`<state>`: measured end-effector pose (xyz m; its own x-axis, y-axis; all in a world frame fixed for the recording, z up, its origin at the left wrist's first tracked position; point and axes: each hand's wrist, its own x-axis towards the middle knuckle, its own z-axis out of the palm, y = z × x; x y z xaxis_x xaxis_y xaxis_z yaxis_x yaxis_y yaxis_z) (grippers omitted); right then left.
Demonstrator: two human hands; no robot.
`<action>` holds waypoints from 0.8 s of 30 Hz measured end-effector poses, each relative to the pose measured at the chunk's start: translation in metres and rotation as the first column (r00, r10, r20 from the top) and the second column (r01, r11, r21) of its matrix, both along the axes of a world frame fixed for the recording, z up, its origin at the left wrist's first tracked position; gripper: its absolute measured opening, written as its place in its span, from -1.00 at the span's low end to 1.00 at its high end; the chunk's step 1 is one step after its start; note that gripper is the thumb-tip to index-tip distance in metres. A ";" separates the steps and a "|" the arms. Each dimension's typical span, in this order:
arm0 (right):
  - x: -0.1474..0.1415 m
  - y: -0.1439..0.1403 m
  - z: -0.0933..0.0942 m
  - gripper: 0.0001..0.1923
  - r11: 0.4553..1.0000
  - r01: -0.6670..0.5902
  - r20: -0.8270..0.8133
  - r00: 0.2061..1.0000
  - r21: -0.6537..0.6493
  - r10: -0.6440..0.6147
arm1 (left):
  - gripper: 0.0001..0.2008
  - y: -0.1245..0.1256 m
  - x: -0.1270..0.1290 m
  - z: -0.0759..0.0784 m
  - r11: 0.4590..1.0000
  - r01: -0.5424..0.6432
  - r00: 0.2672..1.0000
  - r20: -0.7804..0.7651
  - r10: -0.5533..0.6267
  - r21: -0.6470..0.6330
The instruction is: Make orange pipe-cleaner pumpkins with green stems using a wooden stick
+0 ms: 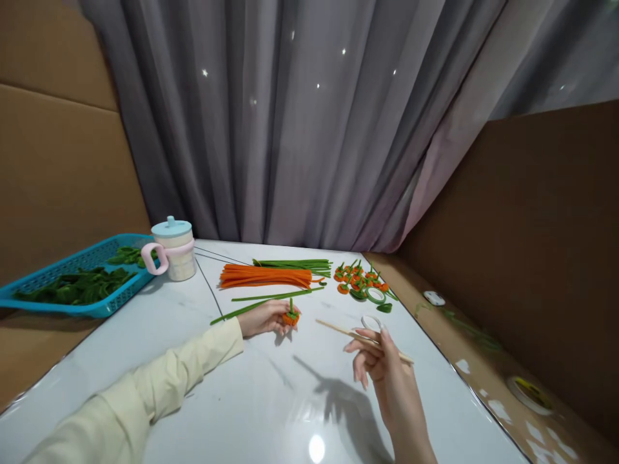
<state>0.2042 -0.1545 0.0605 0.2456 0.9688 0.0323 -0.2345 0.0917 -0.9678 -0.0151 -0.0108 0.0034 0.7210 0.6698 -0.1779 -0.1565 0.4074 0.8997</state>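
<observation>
The fingers of the left hand [265, 317] grip a small orange ornament [291, 319] at their tips, its green stem pointing upward. To the right of those fingertips, the right hand [382, 361] grasps a thin wooden stick [333, 327] between thumb and fingers, the stick's tip aimed towards the ornament but apart from it.

Just beyond the right fingers lies a white ring [372, 322]; farther beyond them are a green-edged roll [376, 295] and a cluster of similar orange ornaments [358, 280] with green stems. Right behind the left fingers, loose green strips [278, 296] lie on the white tabletop [242, 399]. Past these is an orange bundle of strips [265, 276], then a green bundle [294, 264].

Well to the left of the left fingers stand a lidded cup [180, 263] with a pink handle and a blue basket [107, 305] holding green pieces [77, 287]. Farthest from both hands hangs a grey curtain [309, 142].
</observation>
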 end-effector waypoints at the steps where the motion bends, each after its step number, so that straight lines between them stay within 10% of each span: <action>1: 0.001 0.000 0.000 -0.48 1.000 -0.011 0.008 1.000 0.010 0.011 | -0.71 0.000 0.000 0.000 1.000 -0.003 1.000 0.001 0.003 0.000; 14: 0.004 0.006 -0.018 -0.46 0.974 0.196 0.449 0.864 0.115 -0.227 | -0.72 -0.006 -0.003 0.003 1.000 -0.026 0.994 0.108 0.025 0.007; 20: -0.005 0.008 -0.011 -0.40 0.997 -0.072 0.608 0.793 0.027 0.041 | -0.66 -0.014 -0.003 0.006 0.993 -0.101 0.989 0.116 0.094 0.059; 24: -0.017 0.024 0.000 -0.48 0.964 -0.263 0.822 0.556 0.037 0.120 | -0.62 -0.020 0.000 0.011 0.959 -0.241 0.969 0.087 0.230 0.149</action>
